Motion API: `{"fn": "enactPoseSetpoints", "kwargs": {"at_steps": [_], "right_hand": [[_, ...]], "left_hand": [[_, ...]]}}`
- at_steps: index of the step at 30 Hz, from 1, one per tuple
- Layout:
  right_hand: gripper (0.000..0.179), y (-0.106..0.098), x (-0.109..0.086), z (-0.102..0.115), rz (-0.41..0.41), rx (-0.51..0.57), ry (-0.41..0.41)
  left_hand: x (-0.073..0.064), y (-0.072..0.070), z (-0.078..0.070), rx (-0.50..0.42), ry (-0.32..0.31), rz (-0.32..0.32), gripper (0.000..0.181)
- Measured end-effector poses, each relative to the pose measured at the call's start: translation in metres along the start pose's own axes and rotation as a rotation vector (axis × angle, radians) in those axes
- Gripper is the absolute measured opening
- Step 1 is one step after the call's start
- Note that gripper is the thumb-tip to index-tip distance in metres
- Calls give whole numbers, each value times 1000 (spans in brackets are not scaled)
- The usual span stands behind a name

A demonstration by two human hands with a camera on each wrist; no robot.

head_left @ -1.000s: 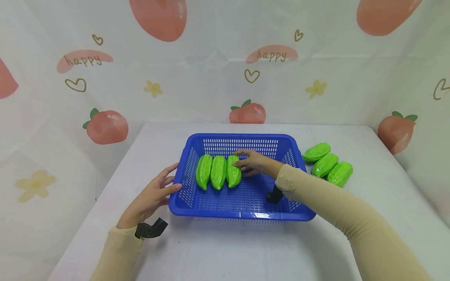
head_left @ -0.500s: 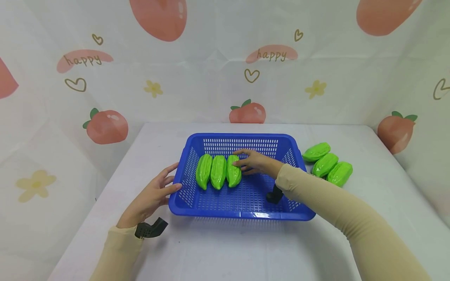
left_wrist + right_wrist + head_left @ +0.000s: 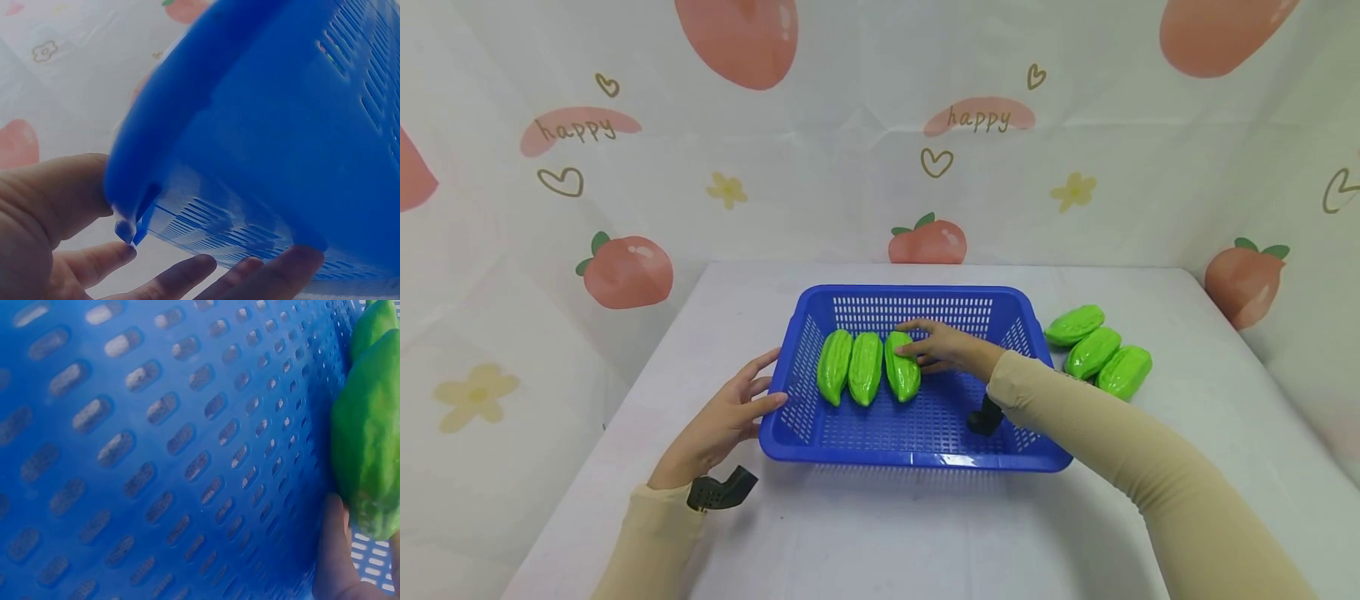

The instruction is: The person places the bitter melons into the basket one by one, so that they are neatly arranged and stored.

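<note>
Your right hand [image 3: 943, 348] is swinging its pinched bitter melon [image 3: 903, 379] rightward at the near end, ideally gently, your loose-fingered left hand [image 3: 722, 414] bracing the basket [image 3: 865, 456].

A white table [image 3: 880, 542] spreads wide beneath it all, its far edge straight and its two sides slanting outward toward the near end. A few tiny dark specks dot the pale top, and soft grey shadows fall across its nearer part. Directly on it, near the middle, stands a blue plastic basket [image 3: 917, 460] – rectangular, slotted and round-cornered, its long side facing forward. To the basket's right, three ridged, glossy green gourds [image 3: 1093, 352] lie side by side in a slanting row – the farthest just beside the rim, the nearest partly covered in the head view.
</note>
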State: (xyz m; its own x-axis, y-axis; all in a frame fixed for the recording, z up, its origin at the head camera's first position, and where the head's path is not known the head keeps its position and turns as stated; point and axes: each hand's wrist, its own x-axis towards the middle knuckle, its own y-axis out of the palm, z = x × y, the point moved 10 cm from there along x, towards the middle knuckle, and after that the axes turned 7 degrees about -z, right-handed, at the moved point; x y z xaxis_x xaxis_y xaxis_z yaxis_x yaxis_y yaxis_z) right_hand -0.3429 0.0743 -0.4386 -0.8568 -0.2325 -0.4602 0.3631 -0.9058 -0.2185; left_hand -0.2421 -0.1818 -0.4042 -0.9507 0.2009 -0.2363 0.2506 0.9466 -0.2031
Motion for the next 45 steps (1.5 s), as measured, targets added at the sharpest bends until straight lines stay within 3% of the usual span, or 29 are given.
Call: {"fn": "enactPoseSetpoints", "kwargs": {"at_steps": [10, 26, 45], "right_hand": [[58, 0, 0, 0, 2, -7, 0], [60, 4, -1, -2, 36, 80, -3], [60, 3, 0, -3, 26, 56, 23]], "left_hand": [[2, -2, 3, 2, -15, -10, 78], [2, -1, 3, 2, -15, -8, 78], [-1, 0, 0, 19, -4, -3, 78]]}}
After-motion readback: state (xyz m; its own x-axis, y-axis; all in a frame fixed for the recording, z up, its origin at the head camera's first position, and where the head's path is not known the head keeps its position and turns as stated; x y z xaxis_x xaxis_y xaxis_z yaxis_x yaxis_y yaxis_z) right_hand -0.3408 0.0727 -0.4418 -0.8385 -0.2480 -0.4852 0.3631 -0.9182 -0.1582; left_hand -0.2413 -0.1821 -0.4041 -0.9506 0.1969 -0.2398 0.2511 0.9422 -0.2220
